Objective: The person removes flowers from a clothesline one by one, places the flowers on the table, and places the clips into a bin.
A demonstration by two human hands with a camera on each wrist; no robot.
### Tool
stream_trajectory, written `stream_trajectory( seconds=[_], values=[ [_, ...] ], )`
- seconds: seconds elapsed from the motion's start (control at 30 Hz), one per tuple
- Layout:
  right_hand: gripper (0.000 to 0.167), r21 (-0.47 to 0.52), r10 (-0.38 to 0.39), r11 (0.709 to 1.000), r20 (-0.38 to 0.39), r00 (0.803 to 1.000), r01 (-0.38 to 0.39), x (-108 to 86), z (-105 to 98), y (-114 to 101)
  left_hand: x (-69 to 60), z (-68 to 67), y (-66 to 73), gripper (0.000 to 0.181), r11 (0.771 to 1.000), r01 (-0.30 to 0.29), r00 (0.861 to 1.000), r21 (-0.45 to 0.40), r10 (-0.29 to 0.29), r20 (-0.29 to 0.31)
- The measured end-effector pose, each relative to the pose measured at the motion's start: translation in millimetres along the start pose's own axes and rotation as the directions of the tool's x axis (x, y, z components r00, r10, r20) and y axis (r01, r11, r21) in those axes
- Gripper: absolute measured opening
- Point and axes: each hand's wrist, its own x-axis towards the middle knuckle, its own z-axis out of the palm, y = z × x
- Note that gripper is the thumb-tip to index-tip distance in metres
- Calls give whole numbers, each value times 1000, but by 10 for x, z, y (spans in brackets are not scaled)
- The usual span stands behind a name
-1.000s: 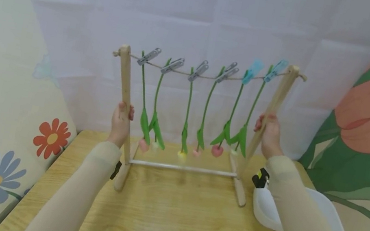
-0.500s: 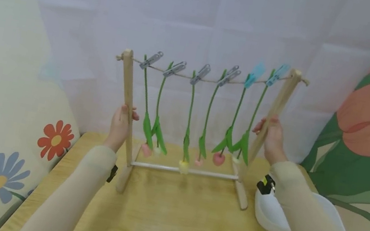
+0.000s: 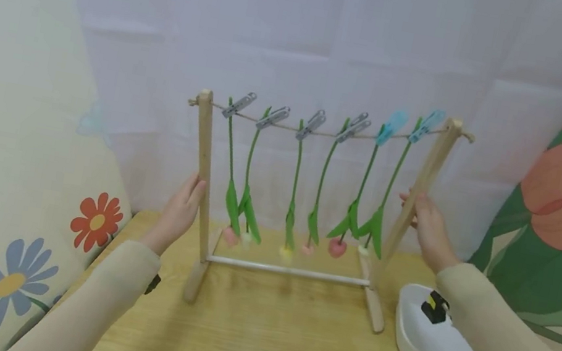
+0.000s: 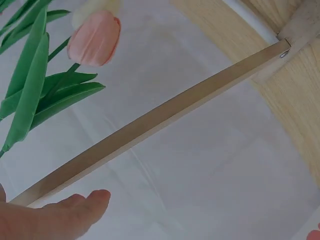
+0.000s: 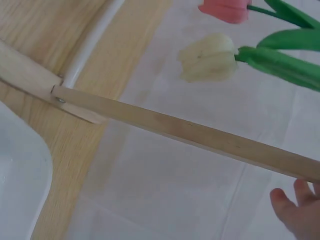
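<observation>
A wooden rack (image 3: pixel 204 149) stands upright with a cord between its posts. Several tulips hang upside down from the cord, held by several grey clips (image 3: pixel 272 117) and two blue clips (image 3: pixel 427 126). At the left post, my left hand (image 3: pixel 178 214) has its fingers extended against the outer side; in the left wrist view its fingers (image 4: pixel 98 202) lie beside the post (image 4: pixel 150 117). My right hand (image 3: pixel 431 233) is at the right post, fingertips partly behind it; in the right wrist view the fingers (image 5: pixel 282 202) are loosely spread along the post's edge (image 5: pixel 200 134).
To the right of the rack is a white tray (image 3: pixel 402 332), partly covered by my right sleeve. Behind the rack hangs a white cloth (image 3: pixel 294 33). The wooden table (image 3: pixel 253 334) extends in front, and flower-patterned cloths stand at both sides.
Both hands have loosened from their earlier grip on the posts and moved slightly outward. The whole rack appears lower and farther right in the head view, and the flowers sway slightly.
</observation>
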Motion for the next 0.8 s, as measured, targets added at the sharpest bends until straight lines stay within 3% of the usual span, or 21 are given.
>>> stream_trajectory(
  seconds=[0.13,0.27,0.43,0.67,0.8],
  values=[
    [65,-6,39,999,-13,999,-39,-70,5,-28,-134,-2,2,64,1000,1,1000,-26,-2,-22],
    [62,-17,27,999,-126,992,-29,-165,21,-74,-246,-5,33,61,999,-23,998,-42,21,-59],
    [54,-77,-70,996,-237,969,53,-297,43,-139,-363,2,74,60,993,-95,992,-64,90,-83],
    [43,-107,-218,975,-284,934,195,-403,38,-266,-447,14,99,58,983,-170,981,-65,163,-102],
    [39,-102,-300,954,-308,903,282,-423,45,-329,-461,12,114,57,981,-186,980,-53,181,-87]
  ],
)
